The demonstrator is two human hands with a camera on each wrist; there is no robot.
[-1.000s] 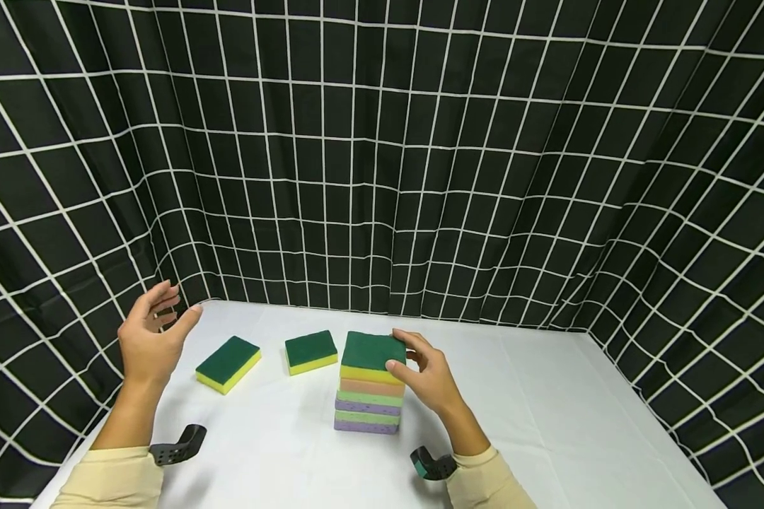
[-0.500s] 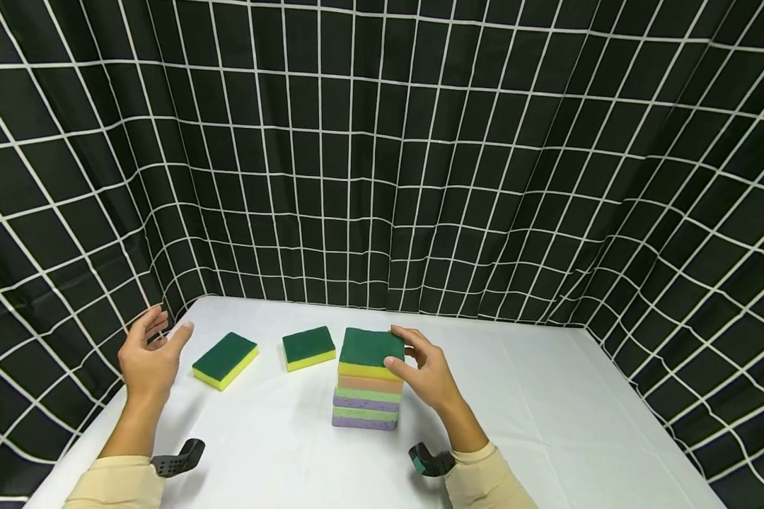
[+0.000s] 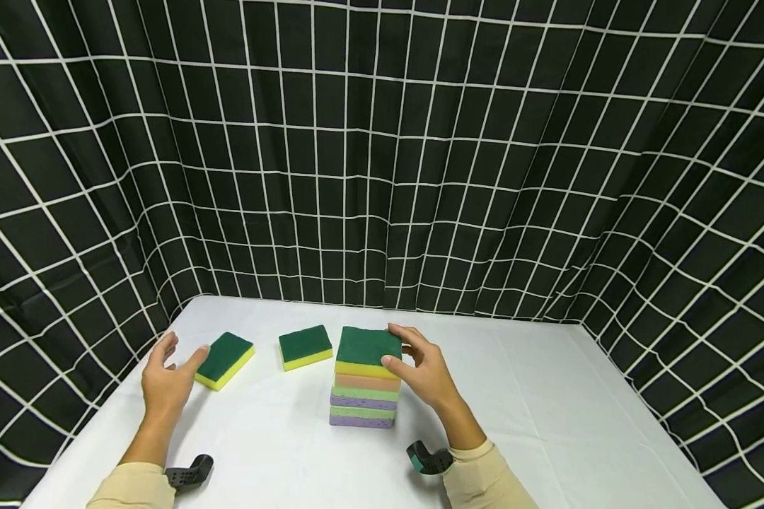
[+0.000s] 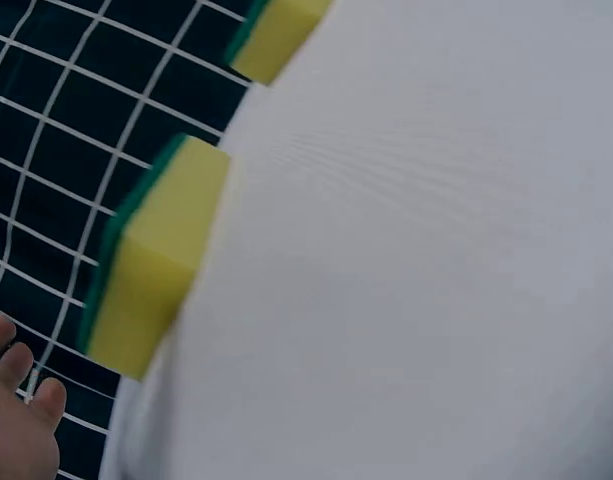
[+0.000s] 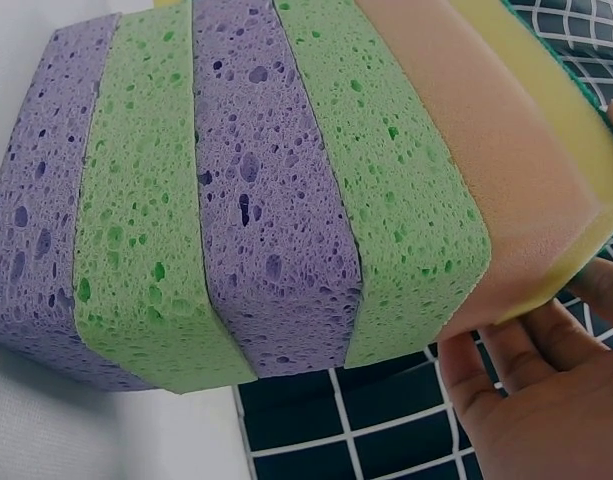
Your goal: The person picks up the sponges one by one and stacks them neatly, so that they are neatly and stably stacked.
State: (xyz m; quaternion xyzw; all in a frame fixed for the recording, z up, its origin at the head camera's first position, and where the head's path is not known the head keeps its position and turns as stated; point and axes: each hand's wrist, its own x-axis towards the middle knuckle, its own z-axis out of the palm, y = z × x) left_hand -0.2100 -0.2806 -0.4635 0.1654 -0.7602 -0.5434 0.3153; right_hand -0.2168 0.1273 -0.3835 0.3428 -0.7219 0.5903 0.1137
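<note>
A stack of sponges stands on the white table: a purple sponge (image 3: 361,422) at the bottom, alternating light green and purple layers above it, then a peach sponge (image 5: 506,190). On top lies a yellow sponge with a dark green scouring face (image 3: 369,346). My right hand (image 3: 428,371) holds this top sponge at its right end, thumb at the front and fingers behind; low fingertips touch the peach layer. My left hand (image 3: 168,382) hovers with spread fingers at the near left of a loose green-and-yellow sponge (image 3: 226,359), its thumb overlapping the sponge's edge in the head view.
Another loose green-and-yellow sponge (image 3: 305,346) lies between the left one and the stack. Black curtain with a white grid (image 3: 369,177) surrounds the table (image 3: 516,396) at the back and sides. Each wrist wears a dark camera mount.
My left hand has come down and to the right, closer to the left loose sponge. My right hand keeps its place on the stack. The head view has shifted slightly.
</note>
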